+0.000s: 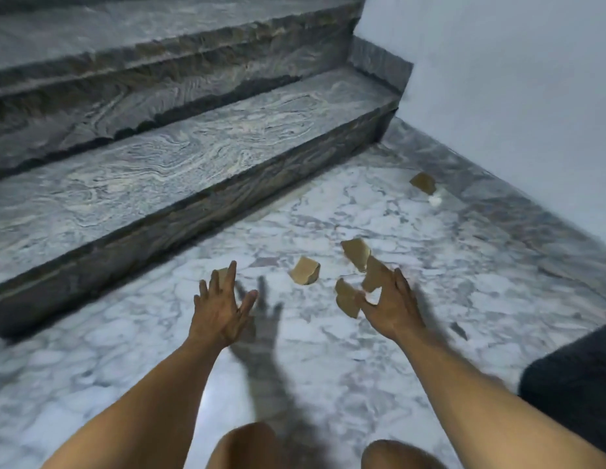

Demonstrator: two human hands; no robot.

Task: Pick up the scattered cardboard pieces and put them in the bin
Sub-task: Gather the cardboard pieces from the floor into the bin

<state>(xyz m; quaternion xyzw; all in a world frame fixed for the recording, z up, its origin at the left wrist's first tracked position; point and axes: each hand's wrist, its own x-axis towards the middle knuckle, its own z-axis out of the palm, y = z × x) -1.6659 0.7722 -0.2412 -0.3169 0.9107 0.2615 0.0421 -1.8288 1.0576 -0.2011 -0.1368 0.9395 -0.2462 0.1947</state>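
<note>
Several brown cardboard pieces lie on the marble floor [159, 350]. One piece [305, 271] sits between my hands, another [355, 252] lies just beyond my right hand, and a far one [423, 182] lies near the wall. My left hand [220, 306] hovers with its fingers spread and holds nothing; a small piece [223, 272] peeks out behind its fingertips. My right hand [391, 308] has its fingers curled apart. Its thumb lies over one piece [345, 297] and its index finger is beside another [372, 274]. No grip is visible.
Grey marble stairs [193, 157] rise on the left and ahead. A pale wall [515, 79] with a stone skirting closes the right side. A dark object [572, 384] stands at the lower right. A small white scrap [435, 199] lies by the far piece. My knees [247, 445] show below.
</note>
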